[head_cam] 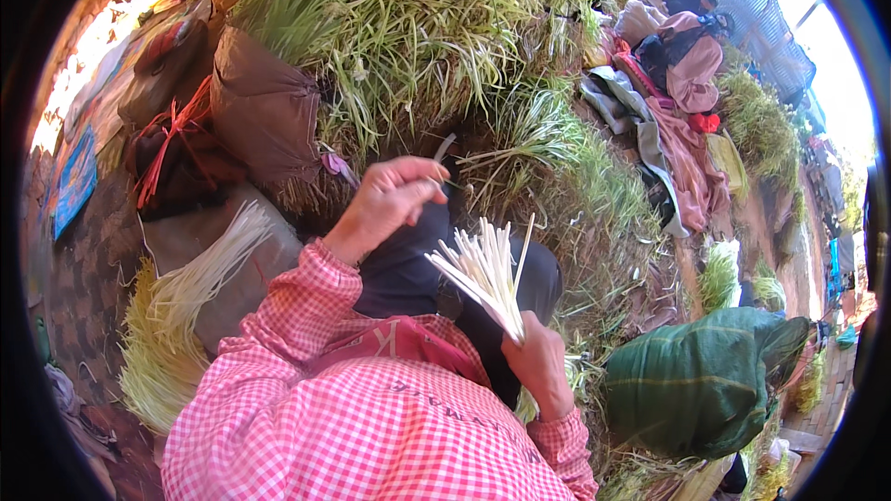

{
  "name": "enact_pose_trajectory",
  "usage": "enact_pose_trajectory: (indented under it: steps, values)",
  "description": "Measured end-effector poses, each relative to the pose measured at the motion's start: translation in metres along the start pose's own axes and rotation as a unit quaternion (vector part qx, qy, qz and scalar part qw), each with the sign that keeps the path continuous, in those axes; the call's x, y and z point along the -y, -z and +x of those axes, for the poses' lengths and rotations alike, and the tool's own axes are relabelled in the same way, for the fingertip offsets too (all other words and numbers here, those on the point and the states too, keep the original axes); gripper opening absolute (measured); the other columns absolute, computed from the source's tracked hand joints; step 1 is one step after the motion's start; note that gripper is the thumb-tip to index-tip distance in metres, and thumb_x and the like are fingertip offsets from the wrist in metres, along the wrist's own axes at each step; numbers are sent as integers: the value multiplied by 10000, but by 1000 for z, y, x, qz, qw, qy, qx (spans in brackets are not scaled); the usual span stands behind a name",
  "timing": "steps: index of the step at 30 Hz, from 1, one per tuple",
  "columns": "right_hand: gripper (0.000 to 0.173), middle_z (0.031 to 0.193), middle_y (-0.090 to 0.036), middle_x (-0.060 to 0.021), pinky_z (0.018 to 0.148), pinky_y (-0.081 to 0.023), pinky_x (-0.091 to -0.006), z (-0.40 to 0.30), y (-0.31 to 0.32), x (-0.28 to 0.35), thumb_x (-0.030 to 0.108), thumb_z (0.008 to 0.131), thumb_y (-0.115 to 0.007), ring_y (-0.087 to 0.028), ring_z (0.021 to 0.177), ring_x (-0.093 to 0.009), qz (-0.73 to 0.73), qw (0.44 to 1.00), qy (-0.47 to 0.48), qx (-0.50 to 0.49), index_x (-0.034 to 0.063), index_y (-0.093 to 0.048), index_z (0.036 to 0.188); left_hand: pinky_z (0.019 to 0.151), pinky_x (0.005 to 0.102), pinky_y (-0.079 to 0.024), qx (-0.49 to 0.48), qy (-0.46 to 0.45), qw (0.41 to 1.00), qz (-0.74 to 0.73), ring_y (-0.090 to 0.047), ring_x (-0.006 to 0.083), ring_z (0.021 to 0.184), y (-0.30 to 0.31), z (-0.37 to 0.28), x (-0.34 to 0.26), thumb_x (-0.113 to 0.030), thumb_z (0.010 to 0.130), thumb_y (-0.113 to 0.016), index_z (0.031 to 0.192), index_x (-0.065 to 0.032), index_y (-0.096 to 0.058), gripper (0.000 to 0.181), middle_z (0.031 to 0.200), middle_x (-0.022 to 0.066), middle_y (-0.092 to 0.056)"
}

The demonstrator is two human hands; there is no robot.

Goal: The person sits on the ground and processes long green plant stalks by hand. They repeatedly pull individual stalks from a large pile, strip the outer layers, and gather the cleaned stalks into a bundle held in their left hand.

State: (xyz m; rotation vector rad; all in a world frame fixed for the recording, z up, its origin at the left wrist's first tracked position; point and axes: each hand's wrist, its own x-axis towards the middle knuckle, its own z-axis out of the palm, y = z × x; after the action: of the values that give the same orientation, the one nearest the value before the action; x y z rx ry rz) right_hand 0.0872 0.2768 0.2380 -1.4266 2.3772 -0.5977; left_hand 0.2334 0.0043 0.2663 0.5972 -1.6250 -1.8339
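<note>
My right hand (539,362) is closed around the lower end of a bundle of pale, white stems (491,271). The stems fan out up and to the left, over my dark-trousered knee. In front of my chest, my left hand (393,202) has its thumb and index finger drawn together. A thin yellowish strand (452,184) shows at those fingertips. Just beyond them is a blurred whitish strip (444,147); whether the hand touches it, I cannot tell. Loose green stalks (532,136) lie ahead, with pale ends towards me.
A large heap of long green leafy stalks (418,35) rises ahead. To the left lie a pile of pale stems (202,278), a brown cloth bundle (261,108) and red ties (174,132). A green sack (689,383) stands right. Beyond it sits another person (689,62).
</note>
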Motion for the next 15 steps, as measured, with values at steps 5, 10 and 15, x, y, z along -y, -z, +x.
enact_pose_trajectory:
  steps: [5,10,15]
  values:
    - [176,745,-612,-248,604,-472,-488,-3,0,6,168,802,-656,-613,719,-448,53,999,6,9,41,-568,887,496,167,-428,116,104,987,-47,-528,11,589,-14,-6,23,-207,909,-691,1039,-19,-693,229,833,15,-691]
    - [171,794,-634,-243,641,-509,-416,-6,3,-3,140,803,-676,-645,756,-421,144,989,-24,26,23,-595,897,407,174,-321,43,122,987,-97,-444,23,471,-16,4,16,-142,910,-672,983,-35,-693,132,740,18,-654]
    - [194,702,-625,-38,584,-471,-299,-5,16,-15,80,799,-718,-588,626,-125,318,941,-47,109,15,-646,967,638,274,-519,-40,-117,978,165,-643,158,698,24,16,70,-194,884,-664,1358,-63,-490,522,840,90,-688]
